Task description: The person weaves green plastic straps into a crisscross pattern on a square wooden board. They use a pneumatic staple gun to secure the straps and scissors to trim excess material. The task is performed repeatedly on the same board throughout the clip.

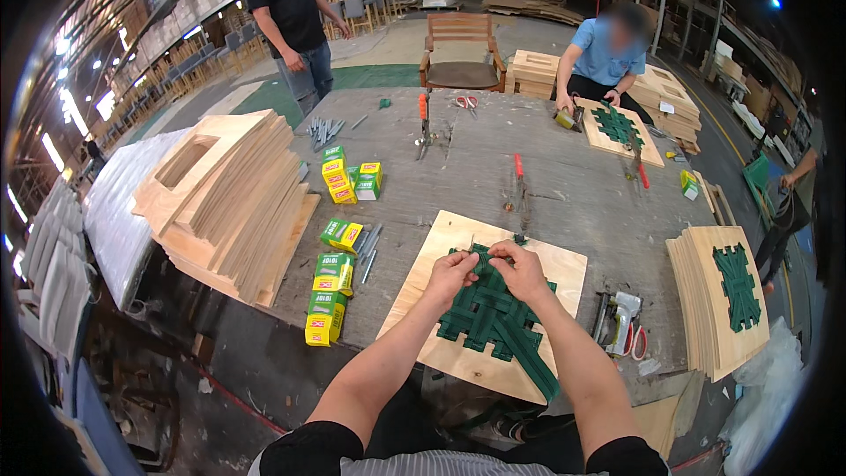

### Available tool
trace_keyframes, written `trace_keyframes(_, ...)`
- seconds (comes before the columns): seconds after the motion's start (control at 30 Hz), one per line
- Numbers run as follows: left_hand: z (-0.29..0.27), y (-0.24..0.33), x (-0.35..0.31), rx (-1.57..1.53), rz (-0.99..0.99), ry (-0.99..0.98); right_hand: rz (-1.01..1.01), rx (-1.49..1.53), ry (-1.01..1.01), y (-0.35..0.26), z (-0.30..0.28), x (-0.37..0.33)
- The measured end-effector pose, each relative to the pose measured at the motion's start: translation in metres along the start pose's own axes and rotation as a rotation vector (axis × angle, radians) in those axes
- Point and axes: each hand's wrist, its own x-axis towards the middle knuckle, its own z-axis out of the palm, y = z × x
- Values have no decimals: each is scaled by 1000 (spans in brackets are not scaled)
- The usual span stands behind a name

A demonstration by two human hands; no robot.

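Observation:
A plywood panel [423,300] lies before me at the near edge of the worktable, with dark green webbing straps [489,313] woven crosswise over its middle. One loose strap end slants toward the panel's near right corner. At the far side of the weave, my left hand [452,277] pinches the webbing between thumb and fingers. Close beside it, my right hand [522,270] is also closed on the webbing, its fingertips nearly touching the left ones. The exact bit of strap in the fingers is partly hidden.
Right of the panel lie a staple gun [624,317] and scissors [640,344]. Green-and-yellow staple boxes [328,300] and stacked wooden frames [220,185] stand left. Red-handled clamps [518,172] sit mid-table. A co-worker [608,57] handles another webbed panel [648,148]; another person [286,18] stands beyond.

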Motion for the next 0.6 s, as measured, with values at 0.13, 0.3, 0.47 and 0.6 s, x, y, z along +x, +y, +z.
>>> trace_keyframes(0.13, -6, -1, 2, -17, -42, 26, -60, -98, -48, -1, 2, 4)
trace_keyframes(0.3, -6, -1, -2, -33, -23, 59, -169, -223, -37, -3, 3, 7)
trace_keyframes(0.47, 9, -31, -29, 477, 519, 297, -145, -214, -87, 2, 1, -2)
trace_keyframes(0.6, -12, -38, -20, 632, 444, 278, -113, -224, -200, 3, 12, 15)
